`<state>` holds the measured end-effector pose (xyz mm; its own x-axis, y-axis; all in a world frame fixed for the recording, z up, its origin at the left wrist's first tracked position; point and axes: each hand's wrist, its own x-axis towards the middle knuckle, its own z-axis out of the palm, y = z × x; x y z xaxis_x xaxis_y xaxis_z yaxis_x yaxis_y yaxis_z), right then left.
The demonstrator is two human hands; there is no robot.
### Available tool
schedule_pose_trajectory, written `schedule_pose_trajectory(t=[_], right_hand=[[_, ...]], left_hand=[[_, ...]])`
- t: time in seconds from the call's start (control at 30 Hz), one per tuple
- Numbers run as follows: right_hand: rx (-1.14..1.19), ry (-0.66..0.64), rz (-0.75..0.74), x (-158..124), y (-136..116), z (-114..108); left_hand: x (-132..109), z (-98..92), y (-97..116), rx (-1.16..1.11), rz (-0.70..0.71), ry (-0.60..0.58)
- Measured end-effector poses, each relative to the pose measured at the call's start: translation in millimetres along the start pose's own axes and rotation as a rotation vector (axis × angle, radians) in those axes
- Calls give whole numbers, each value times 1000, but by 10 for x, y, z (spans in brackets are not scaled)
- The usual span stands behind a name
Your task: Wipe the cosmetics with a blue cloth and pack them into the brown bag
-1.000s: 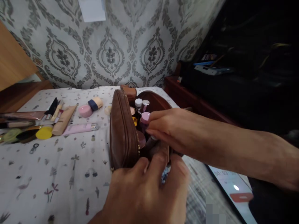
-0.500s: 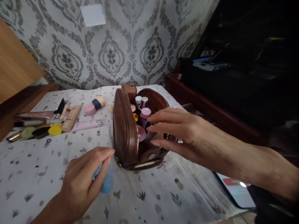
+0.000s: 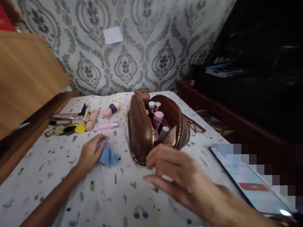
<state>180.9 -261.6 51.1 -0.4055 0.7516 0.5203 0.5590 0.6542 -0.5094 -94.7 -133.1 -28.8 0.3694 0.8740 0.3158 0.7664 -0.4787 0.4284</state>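
A blue cloth [image 3: 109, 156] is pinched in my left hand [image 3: 91, 152] and drapes onto the patterned sheet. Right of it stands a brown makeup bag [image 3: 140, 127], unzipped and gaping. Inside, a pink-capped tube [image 3: 158, 117], a white-capped bottle [image 3: 151, 104] and other small containers poke up; the lower contents are hidden. My right hand [image 3: 176, 170], slightly blurred, hovers in front of the bag with thumb and fingers apart and nothing between them.
Several cosmetics lie at the left, among them a beige tube [image 3: 92, 120], a yellow round item [image 3: 80, 128] and a pink tube [image 3: 104, 125]. A pink jar [image 3: 107, 113] sits behind. Glasses [image 3: 196, 125] rest beside the bag; a phone [image 3: 251, 179] lies at the right.
My right hand has come out of the bag's opening, down toward its front. My left hand has moved away from the bag, and more of the cloth shows. The view has shifted.
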Motion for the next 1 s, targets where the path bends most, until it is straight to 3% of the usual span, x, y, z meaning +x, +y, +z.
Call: schedule_pose_trajectory(t=[0.17,0.3,0.43,0.53,0.67,0.83,1.0], right_hand=[[178,-144,42,36,-54,682],[282,-151,189,250,34,1070],[360,-116,410,532,170,1414],[264,-131,517,703,210,1632],[24,-178,514,777,141,1800],[-254,-261,388,710,89,1828],[-260,-266,419,697,159,1762]], left_hand=[[-66,30,-54,54,169,-97],[-60,18,-75,49,314,-179],[-30,62,-216,17,264,-123],[-15,125,-346,-9,176,-37],[-13,170,-433,-86,119,36],[-28,186,-432,-144,152,77],[-27,202,-410,-174,144,80]])
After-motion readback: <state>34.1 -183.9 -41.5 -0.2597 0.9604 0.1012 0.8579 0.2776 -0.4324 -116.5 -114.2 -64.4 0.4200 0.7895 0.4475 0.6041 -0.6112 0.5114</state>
